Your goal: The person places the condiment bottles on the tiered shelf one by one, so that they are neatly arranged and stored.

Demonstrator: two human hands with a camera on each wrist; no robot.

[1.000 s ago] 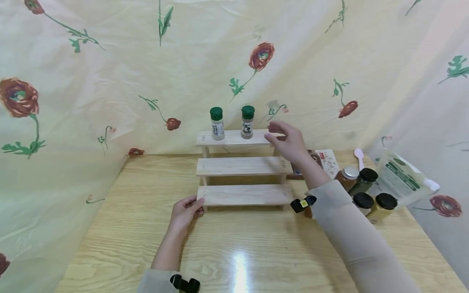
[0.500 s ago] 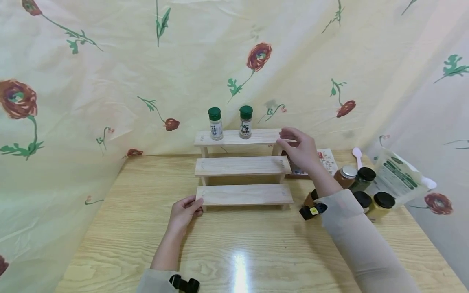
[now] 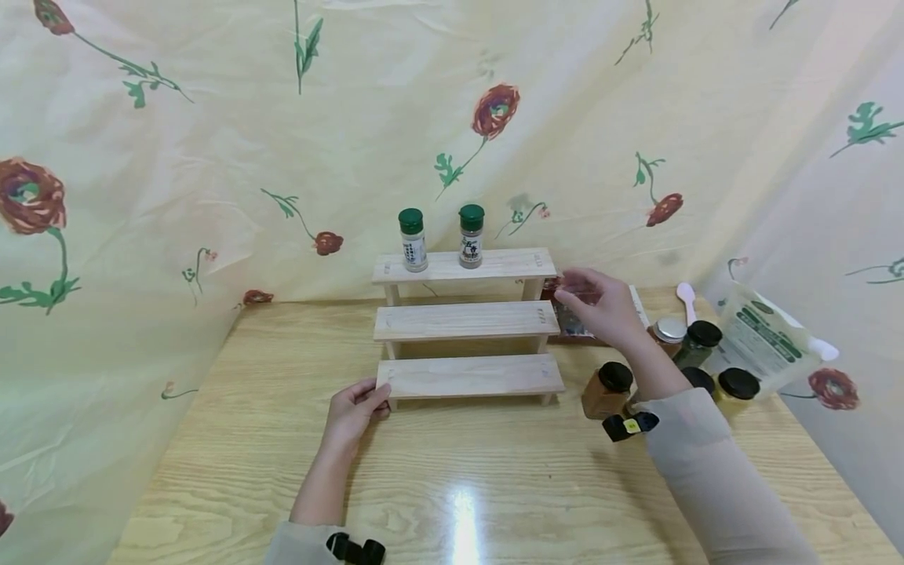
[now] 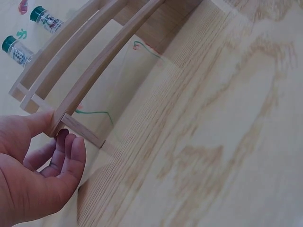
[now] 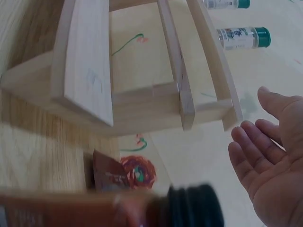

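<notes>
Pinching the rack [image 3: 466,320] on the bench [image 3: 530,486] by its front corner, the left hand [image 3: 355,410] should hold lightly, sparing the 2 bottles [image 3: 471,239] on top, while the right hand [image 3: 602,306], loosely curved, hangs empty nearby.

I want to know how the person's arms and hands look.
The left hand and right hand are ungloved. The left sleeve and right sleeve are plain, pale greyish beige. Each has a black device at its end; the right one bears a yellow mark.
</notes>
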